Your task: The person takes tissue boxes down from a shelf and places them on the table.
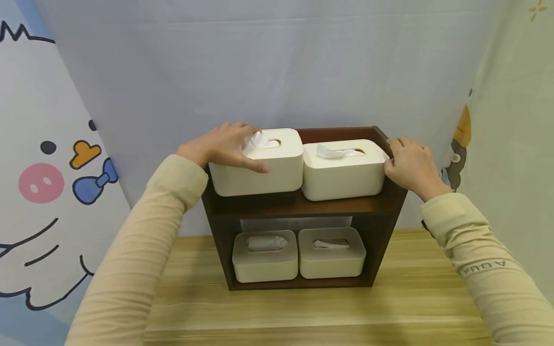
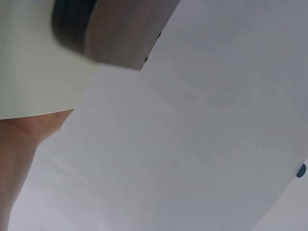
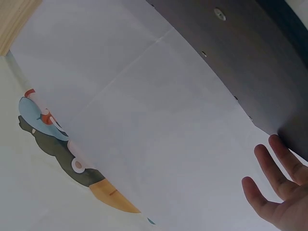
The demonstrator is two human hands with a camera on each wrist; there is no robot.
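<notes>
A dark brown two-tier shelf (image 1: 303, 211) stands on the table. My left hand (image 1: 229, 146) grips the upper left tissue box (image 1: 259, 178) from above, its thumb along the cream front and the other fingers toward the back. This box sits higher than its neighbour, with dark shadow beneath it. In the left wrist view, the pale box side (image 2: 38, 67) covers part of the hand. My right hand (image 1: 409, 163) holds the shelf's upper right corner, thumb by the right tissue box (image 1: 346, 180). Spread fingers (image 3: 276, 171) lie by the side panel (image 3: 240, 53) in the right wrist view.
Two more tissue boxes, a left one (image 1: 266, 264) and a right one (image 1: 331, 262), stand side by side on the lower tier. White tissue shows in the boxes' slots. Behind the shelf hangs a pale cloth (image 1: 281, 67); the table (image 1: 303, 317) has wood grain.
</notes>
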